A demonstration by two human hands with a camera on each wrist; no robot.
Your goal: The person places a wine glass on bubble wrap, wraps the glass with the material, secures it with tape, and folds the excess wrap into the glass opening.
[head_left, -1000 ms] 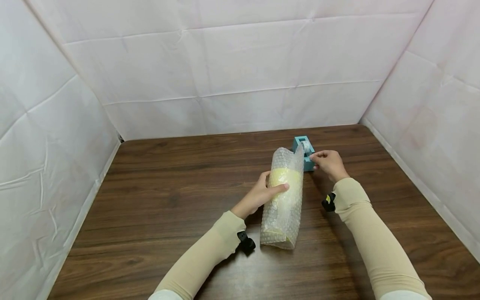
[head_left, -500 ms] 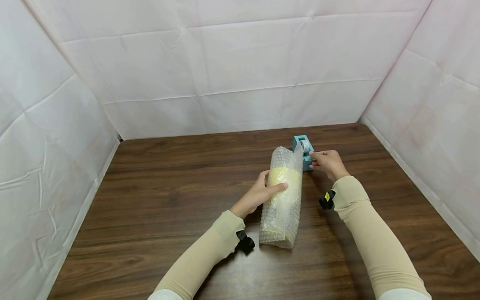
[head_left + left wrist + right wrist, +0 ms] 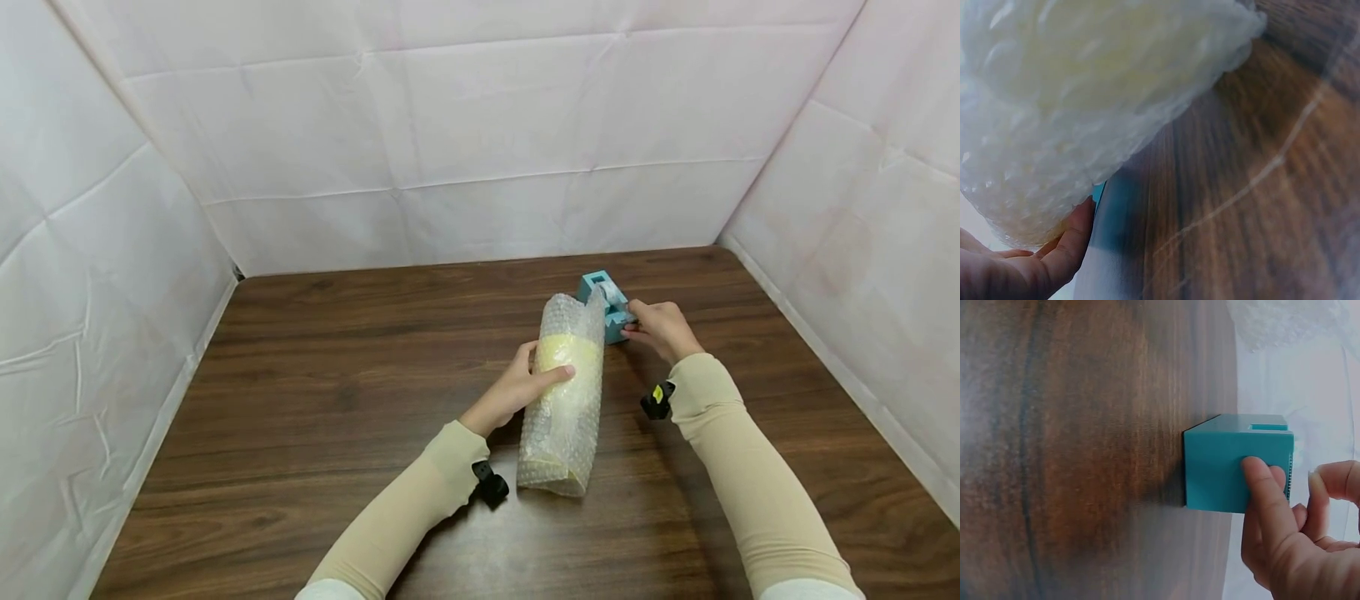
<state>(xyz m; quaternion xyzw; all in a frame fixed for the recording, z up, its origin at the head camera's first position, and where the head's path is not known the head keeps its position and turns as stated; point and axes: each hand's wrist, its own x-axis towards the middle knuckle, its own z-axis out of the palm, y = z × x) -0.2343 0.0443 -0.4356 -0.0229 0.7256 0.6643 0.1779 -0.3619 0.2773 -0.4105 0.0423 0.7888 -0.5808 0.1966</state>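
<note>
Both forearms wear matte beige sleeves of a smooth, stretchy fabric, long and tubular. The left sleeve ends at the wrist in a loose, slightly flared cuff. The right sleeve ends in a wide, smooth cuff, with fine creases below it and more wrinkles toward its upper end. White fabric shows at the upper end of each, as a left white cuff and a right white cuff. The left hand and right hand are bare. The left wrist camera is small, black and blocky; the right wrist camera, also black, bears a bright yellow mark.
</note>
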